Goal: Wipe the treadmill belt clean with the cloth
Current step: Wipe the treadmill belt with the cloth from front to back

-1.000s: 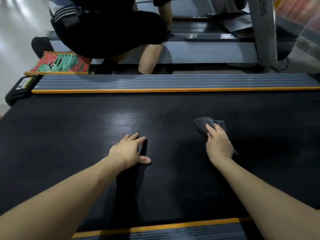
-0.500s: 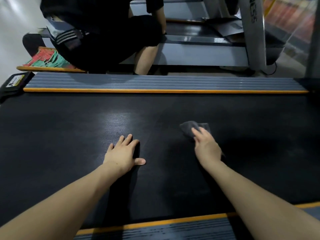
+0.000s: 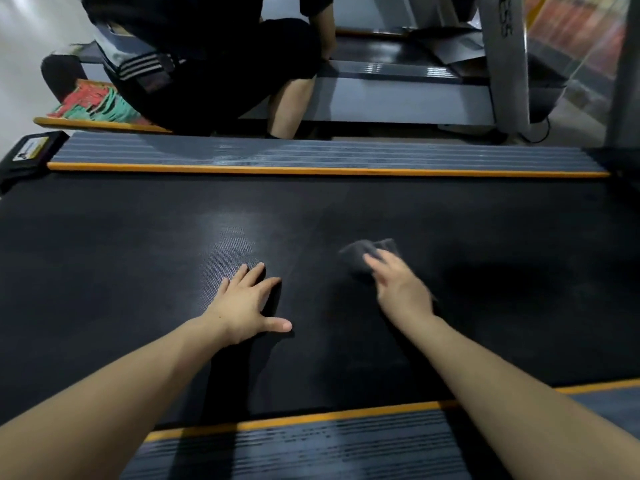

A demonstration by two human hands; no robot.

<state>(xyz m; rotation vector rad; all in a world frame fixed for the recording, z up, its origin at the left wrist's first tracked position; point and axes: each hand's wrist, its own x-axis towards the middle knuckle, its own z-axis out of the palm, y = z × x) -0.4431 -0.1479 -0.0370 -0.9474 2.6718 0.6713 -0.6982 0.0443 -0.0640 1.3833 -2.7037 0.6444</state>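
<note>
The black textured rubber treadmill belt [image 3: 138,271], running between grey ribbed side rails with orange edging [image 3: 311,157], is mid-wipe: the small crumpled dark grey cloth [image 3: 367,254] sits on its middle, with wide stretches to either side apparently yet to be covered, though dirt is hard to judge in the dim light. The right hand [image 3: 401,289] presses the cloth flat under outstretched, blurred fingers. The left hand [image 3: 246,303] rests beside it, well apart, palm down and fingers spread, holding nothing. A crouching person in black [image 3: 207,64] is beyond.
</note>
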